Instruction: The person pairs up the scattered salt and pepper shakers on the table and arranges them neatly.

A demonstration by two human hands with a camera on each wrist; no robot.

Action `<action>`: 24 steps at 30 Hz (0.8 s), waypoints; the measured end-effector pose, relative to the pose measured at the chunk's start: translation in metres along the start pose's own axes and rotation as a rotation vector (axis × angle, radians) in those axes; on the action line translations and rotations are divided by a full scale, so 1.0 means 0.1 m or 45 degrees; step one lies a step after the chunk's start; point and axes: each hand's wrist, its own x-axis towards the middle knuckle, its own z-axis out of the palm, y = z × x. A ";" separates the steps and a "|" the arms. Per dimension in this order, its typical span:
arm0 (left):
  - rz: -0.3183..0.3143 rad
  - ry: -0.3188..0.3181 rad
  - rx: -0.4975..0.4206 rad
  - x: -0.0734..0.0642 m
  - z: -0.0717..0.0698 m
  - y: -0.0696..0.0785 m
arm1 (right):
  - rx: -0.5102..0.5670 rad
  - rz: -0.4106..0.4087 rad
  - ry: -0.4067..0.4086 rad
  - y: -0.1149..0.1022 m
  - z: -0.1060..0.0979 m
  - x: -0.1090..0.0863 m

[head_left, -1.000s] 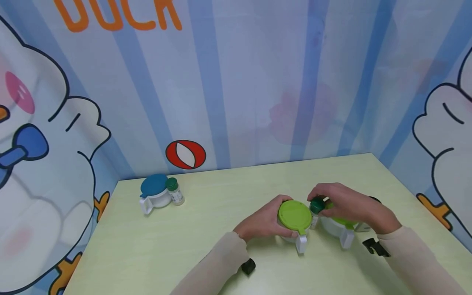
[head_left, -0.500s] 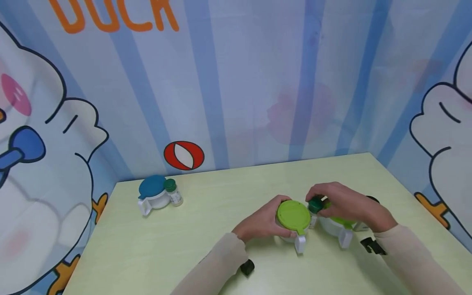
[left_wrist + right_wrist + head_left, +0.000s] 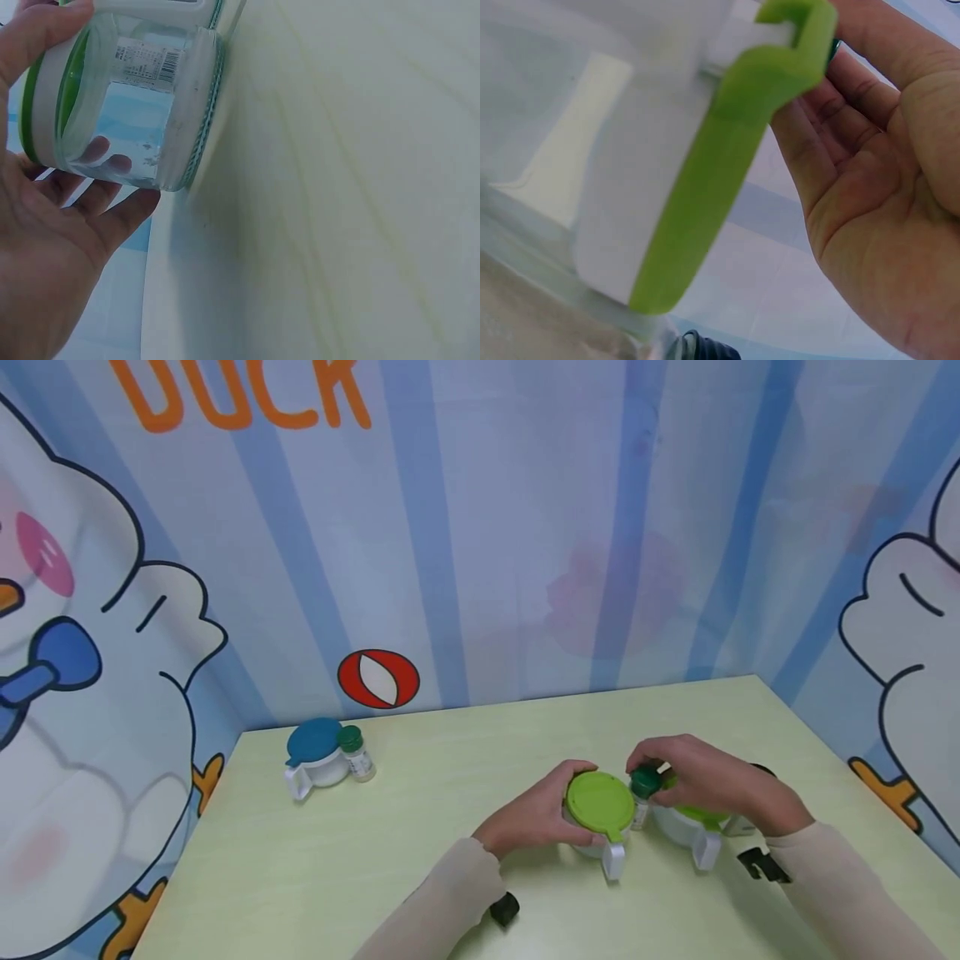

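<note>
In the head view my left hand [image 3: 536, 814] grips a clear jar with a light green lid [image 3: 600, 802] and a white handle, thumb on the near side. The left wrist view shows that jar's glass side [image 3: 142, 112] with a barcode label, its base right at the table. Fingers of my right hand [image 3: 708, 781] pinch the dark green cap of a small clear bottle [image 3: 640, 814], which stands upright between that jar and a second green-lidded jar [image 3: 675, 827]. My right hand partly covers the second jar's lid. The right wrist view has its green lid [image 3: 697, 202] up close.
A blue-lidded jar [image 3: 315, 741] and a green-capped bottle [image 3: 358, 760] stand together at the table's back left. A black-capped container [image 3: 741, 827] is half hidden behind my right wrist. A printed fabric backdrop [image 3: 517, 527] rises along the table's back edge.
</note>
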 end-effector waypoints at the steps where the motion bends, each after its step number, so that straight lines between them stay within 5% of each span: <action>1: 0.005 0.000 0.002 0.00 0.00 0.00 | 0.001 -0.001 -0.002 0.00 0.00 0.00; 24: 0.039 0.008 0.016 0.00 -0.01 -0.02 | 0.046 0.000 -0.031 0.01 -0.01 0.00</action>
